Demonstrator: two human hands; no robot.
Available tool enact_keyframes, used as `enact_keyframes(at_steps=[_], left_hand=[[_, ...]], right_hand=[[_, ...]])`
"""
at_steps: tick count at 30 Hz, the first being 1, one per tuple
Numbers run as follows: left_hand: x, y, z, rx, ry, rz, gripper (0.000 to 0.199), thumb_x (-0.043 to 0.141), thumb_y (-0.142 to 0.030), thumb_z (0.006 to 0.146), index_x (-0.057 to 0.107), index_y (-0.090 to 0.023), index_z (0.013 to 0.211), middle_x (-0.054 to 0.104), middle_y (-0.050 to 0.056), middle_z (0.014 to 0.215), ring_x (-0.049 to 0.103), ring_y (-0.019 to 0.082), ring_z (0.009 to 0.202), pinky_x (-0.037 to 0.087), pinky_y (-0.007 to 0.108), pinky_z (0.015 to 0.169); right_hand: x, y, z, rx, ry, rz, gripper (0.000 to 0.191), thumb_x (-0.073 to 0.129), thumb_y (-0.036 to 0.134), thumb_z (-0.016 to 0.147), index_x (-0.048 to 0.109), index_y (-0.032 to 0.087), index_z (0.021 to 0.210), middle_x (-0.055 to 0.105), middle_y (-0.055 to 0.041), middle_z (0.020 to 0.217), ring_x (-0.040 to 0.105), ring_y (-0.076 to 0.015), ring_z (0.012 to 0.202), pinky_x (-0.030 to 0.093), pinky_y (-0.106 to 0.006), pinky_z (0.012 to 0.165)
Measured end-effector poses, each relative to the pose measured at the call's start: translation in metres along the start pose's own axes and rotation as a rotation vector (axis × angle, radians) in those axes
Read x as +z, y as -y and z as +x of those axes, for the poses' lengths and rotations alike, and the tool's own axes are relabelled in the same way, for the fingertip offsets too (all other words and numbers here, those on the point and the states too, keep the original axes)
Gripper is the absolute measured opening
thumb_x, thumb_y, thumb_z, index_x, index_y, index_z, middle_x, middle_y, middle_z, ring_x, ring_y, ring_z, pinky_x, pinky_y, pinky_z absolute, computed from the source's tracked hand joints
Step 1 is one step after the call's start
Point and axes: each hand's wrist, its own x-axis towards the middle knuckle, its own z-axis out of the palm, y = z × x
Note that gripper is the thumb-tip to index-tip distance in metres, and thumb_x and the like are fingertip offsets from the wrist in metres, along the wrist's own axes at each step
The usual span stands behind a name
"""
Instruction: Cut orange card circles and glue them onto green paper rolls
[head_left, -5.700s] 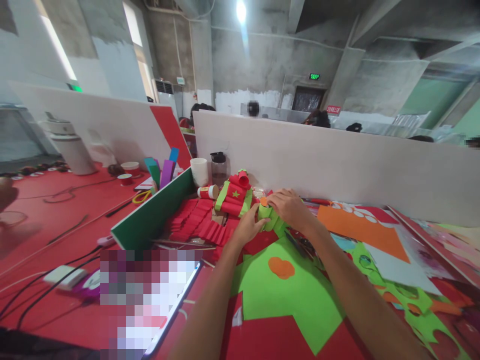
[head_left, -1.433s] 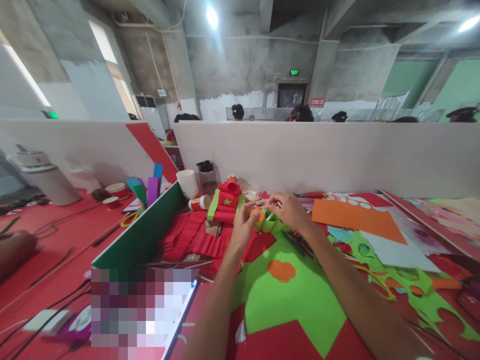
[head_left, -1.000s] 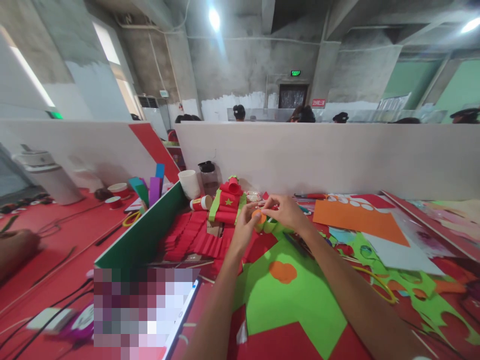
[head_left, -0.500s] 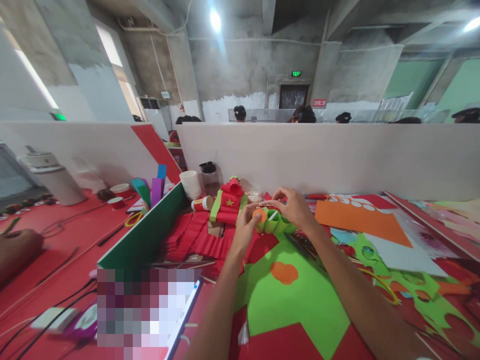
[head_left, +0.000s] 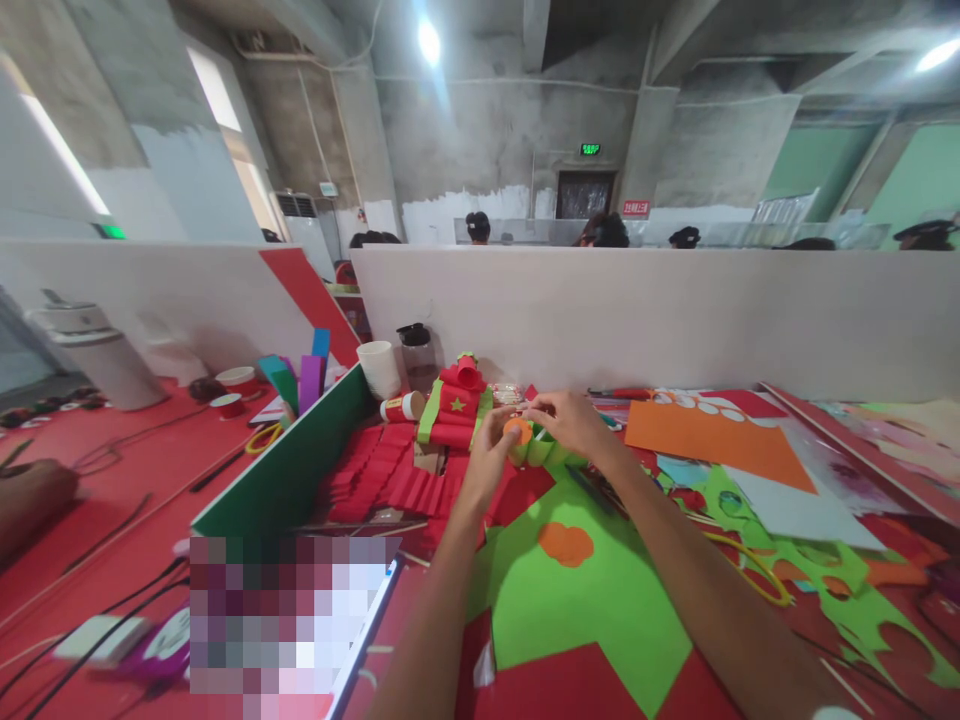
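My left hand is closed on a small orange paper disc, thumb against it. My right hand is just to the right, its fingertips pinched together close to the left fingers; what they grip is too small to make out. Below the hands are curled green paper pieces. A red paper structure with a yellow star and green edging stands left of my left hand. Nearer to me, overlapping orange discs lie on a green sheet.
A dark green divider runs along the left, with a white cup and a lidded jar near its far end. At right lie an orange sheet and green scraps. Another person's hand is at far left.
My right hand has moved left, closer to my left hand, and its fingers have drawn together. The left hand keeps the orange disc. The view has shifted slightly.
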Motion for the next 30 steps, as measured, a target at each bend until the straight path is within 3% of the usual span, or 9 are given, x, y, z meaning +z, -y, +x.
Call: enact_keyframes(at_steps=[4, 12, 18, 25, 27, 30], left_hand=[[0.001, -0.002, -0.001, -0.006, 0.000, -0.014, 0.039, 0.070, -0.043, 0.078, 0.062, -0.021, 0.110, 0.070, 0.008, 0.108, 0.062, 0.025, 0.106, 0.049, 0.036, 0.088], [0.004, -0.012, -0.005, -0.021, 0.014, -0.040, 0.038, 0.069, -0.041, 0.078, 0.062, -0.021, 0.109, 0.070, 0.009, 0.111, 0.063, 0.027, 0.108, 0.050, 0.039, 0.089], [0.004, -0.010, -0.004, -0.007, 0.011, -0.047, 0.036, 0.069, -0.040, 0.078, 0.062, -0.020, 0.108, 0.069, 0.009, 0.113, 0.062, 0.027, 0.110, 0.050, 0.040, 0.091], [0.004, -0.010, -0.003, 0.019, -0.026, -0.048, 0.034, 0.070, -0.040, 0.076, 0.063, -0.019, 0.103, 0.069, 0.010, 0.112, 0.063, 0.025, 0.107, 0.049, 0.037, 0.092], [0.004, -0.010, -0.003, 0.018, -0.044, -0.029, 0.033, 0.070, -0.039, 0.077, 0.064, -0.019, 0.103, 0.069, 0.009, 0.111, 0.063, 0.024, 0.106, 0.049, 0.036, 0.091], [0.004, -0.009, -0.003, 0.021, -0.065, -0.001, 0.032, 0.068, -0.037, 0.078, 0.063, -0.017, 0.103, 0.069, 0.009, 0.110, 0.062, 0.023, 0.106, 0.048, 0.034, 0.091]], right_hand=[[-0.001, -0.002, 0.003, -0.002, 0.011, -0.012, 0.026, 0.057, 0.036, 0.091, 0.077, 0.020, 0.084, 0.072, -0.0019, 0.072, 0.058, -0.0140, 0.063, 0.037, -0.025, 0.059], [-0.003, -0.003, 0.013, 0.015, 0.164, 0.048, 0.022, 0.063, 0.037, 0.086, 0.077, 0.022, 0.079, 0.075, -0.0029, 0.079, 0.067, -0.0174, 0.072, 0.044, -0.025, 0.062], [-0.004, 0.007, 0.011, 0.040, 0.087, -0.066, 0.015, 0.066, 0.031, 0.083, 0.073, 0.021, 0.075, 0.073, -0.0017, 0.073, 0.063, -0.0160, 0.067, 0.041, -0.025, 0.060], [-0.008, 0.018, 0.002, -0.064, 0.044, -0.267, 0.017, 0.063, 0.025, 0.086, 0.067, 0.019, 0.071, 0.067, -0.0056, 0.077, 0.059, -0.0199, 0.080, 0.041, -0.030, 0.074], [-0.015, 0.020, -0.003, -0.057, 0.084, -0.201, 0.016, 0.062, 0.025, 0.087, 0.066, 0.019, 0.072, 0.066, -0.0048, 0.078, 0.058, -0.0186, 0.079, 0.040, -0.029, 0.073], [-0.026, 0.020, -0.010, -0.028, 0.254, 0.078, 0.020, 0.059, 0.035, 0.090, 0.067, 0.019, 0.081, 0.065, -0.0019, 0.078, 0.056, -0.0152, 0.071, 0.040, -0.026, 0.065]])
